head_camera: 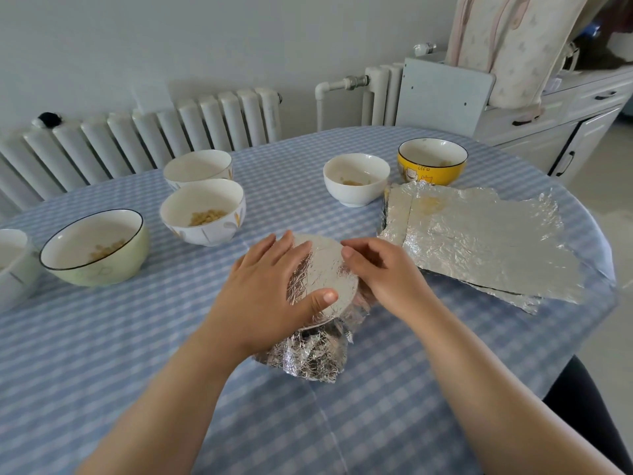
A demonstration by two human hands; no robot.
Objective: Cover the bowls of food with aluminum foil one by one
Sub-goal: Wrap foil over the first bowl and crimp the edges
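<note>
Checked table (171, 337): bowls (202, 210), foil sheets (479, 241), foil-wrapped bowl (322, 275).

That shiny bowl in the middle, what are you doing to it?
A person is wrapping a bowl in aluminum foil. The left hand lies flat on the foil top while the right hand presses the foil at the rim. Spare foil sheets lie to the right. Other bowls wait uncovered, such as the yellow bowl and the green bowl.

Both forearms are bare, no sleeves, rings or watch showing; dark trousers (582, 406).
</note>
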